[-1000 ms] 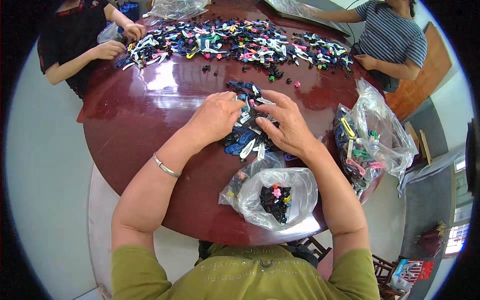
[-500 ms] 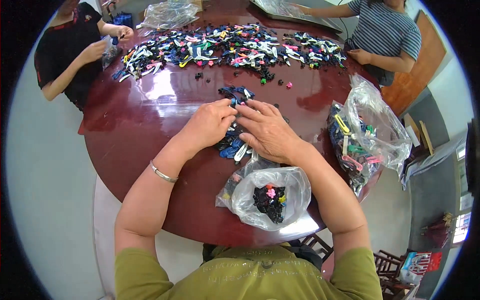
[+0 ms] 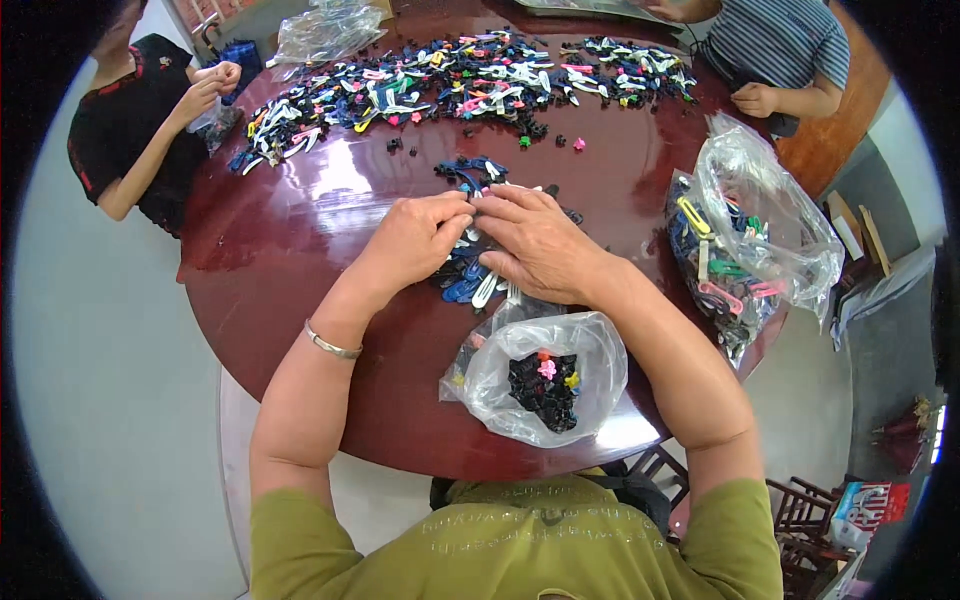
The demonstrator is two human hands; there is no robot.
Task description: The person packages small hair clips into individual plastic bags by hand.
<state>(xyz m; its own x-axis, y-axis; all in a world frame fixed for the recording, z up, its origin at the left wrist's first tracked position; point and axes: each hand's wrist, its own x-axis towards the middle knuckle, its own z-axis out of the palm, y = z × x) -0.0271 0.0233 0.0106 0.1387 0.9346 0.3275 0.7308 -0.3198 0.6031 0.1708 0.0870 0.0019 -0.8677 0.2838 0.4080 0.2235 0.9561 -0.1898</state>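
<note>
My left hand [image 3: 418, 235] bends over a small heap of hair clips [image 3: 460, 285], its thumb and index finger pressed together; whatever lies between them is hidden. Opposite it, my right hand [image 3: 535, 240] lies over the same heap with fingers stretched out, its fingertips close to the left hand's. Dark blue, black and white snap clips stick out around both hands. Nearer me stands an open clear plastic bag [image 3: 602, 385] with small black claw clips [image 3: 540, 395] inside, a few pink, yellow and orange among them. A flatter clear bag [image 3: 455, 375] lies partly under it.
Across the far side of the dark red round table [image 3: 290, 310] spreads a large pile of mixed clips [image 3: 480, 85]. A full clear bag of clips [image 3: 720, 265] stands at the right. Two people work opposite, one left [image 3: 140, 130], one right [image 3: 790, 60]. An empty-looking plastic bag [image 3: 325, 35] lies far left.
The whole view has shifted slightly. My hands stay over the small heap with little change. The person at the left has brought both hands closer together.
</note>
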